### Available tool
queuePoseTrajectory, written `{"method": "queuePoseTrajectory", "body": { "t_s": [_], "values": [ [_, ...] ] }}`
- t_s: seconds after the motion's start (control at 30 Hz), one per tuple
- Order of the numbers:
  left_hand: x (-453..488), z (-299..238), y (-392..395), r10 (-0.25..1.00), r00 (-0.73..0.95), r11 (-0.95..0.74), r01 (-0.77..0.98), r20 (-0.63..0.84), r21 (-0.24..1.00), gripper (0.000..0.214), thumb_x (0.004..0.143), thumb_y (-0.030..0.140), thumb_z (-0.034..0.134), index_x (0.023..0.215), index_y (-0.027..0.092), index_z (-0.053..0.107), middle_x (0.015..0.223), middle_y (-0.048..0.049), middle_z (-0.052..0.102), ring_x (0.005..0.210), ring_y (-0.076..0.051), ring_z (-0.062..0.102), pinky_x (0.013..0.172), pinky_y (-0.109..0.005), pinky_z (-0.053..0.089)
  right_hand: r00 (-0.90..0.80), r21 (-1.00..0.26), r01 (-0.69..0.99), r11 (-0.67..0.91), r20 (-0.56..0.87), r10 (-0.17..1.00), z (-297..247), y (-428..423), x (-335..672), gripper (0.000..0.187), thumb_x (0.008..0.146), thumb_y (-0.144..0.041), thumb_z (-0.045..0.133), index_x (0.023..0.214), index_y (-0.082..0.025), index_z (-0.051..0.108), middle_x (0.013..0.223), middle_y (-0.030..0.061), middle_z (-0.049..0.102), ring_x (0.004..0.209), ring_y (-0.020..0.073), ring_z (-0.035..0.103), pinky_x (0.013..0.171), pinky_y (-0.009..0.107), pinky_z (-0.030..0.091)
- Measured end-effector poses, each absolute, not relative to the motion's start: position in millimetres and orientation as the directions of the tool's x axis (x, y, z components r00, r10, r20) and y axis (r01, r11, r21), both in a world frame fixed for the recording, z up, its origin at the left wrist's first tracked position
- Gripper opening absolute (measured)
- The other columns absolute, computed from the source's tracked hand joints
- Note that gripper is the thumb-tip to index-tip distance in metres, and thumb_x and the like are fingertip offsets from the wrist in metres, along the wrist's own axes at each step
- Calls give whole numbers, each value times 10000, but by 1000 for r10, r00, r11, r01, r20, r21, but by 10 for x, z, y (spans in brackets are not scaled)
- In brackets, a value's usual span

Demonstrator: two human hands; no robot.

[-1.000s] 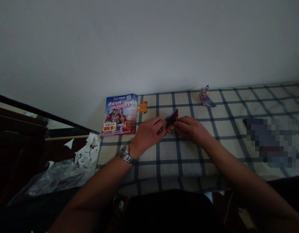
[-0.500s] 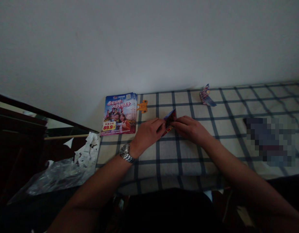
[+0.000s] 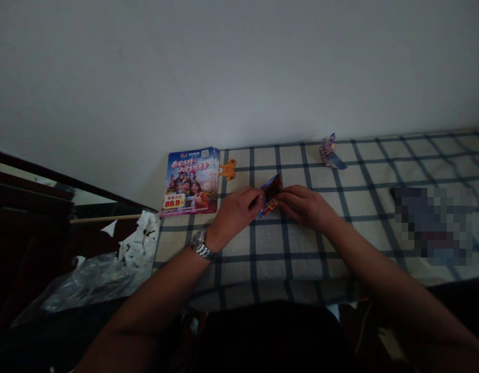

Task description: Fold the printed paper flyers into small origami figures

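Observation:
Between my two hands is a small folded paper flyer [image 3: 270, 202], blue and red, with part of a printed price showing. My left hand [image 3: 239, 210], a metal watch on its wrist, pinches the flyer's left edge. The fingers of my right hand [image 3: 304, 206] are closed on its right edge. To the left lies a stack of flyers [image 3: 193, 181] with the same kind of blue and pink print. Farther back on the right stands a folded paper shape [image 3: 332, 153] in similar colours.
A checked cloth [image 3: 266, 259] covers the surface, which meets a pale wall [image 3: 239, 72] at the back. A blurred-out dark object [image 3: 430, 228] lies at the right. Clear plastic wrapping [image 3: 95, 282] and torn white paper [image 3: 140, 241] are off the left edge.
The folded flyer has tilted and opened slightly, so more of its printed lower face shows. Both hands keep their hold in nearly the same place.

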State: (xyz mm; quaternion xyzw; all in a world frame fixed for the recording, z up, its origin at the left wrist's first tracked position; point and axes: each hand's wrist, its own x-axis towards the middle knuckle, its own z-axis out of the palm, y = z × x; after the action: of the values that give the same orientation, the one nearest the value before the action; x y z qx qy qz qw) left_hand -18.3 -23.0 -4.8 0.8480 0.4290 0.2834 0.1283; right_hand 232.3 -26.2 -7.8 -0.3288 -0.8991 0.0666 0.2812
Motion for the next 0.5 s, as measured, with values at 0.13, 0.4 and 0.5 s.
{"method": "queuePoseTrajectory", "body": {
  "t_s": [0.13,0.4,0.5],
  "values": [
    [-180,-34,-214,771,469,-635,617,431,465,141,1022,185,575,1084,190,701,1095,-56,667,978,-164,670,834,-279,558,-602,-308,571,761,473,644,-86,-250,2341,159,1049,-256,559,1109,-203,696,1044,106,717,926,228,694,837,374,604],
    [-154,-40,-212,750,484,-660,600,451,453,190,985,127,590,1140,212,658,1148,-43,649,1008,-162,663,861,-279,561,-593,-337,562,755,473,652,-116,-236,2353,151,1030,-246,581,1092,-206,712,1054,106,705,942,236,694,846,376,598],
    [-152,-20,-229,785,462,-619,622,413,480,171,972,135,608,1122,213,633,1098,-30,652,964,-159,667,815,-267,552,-594,-343,557,757,473,651,-117,-239,2354,150,1023,-242,590,1099,-212,716,1066,107,709,954,240,694,851,379,598]
  ]
}}
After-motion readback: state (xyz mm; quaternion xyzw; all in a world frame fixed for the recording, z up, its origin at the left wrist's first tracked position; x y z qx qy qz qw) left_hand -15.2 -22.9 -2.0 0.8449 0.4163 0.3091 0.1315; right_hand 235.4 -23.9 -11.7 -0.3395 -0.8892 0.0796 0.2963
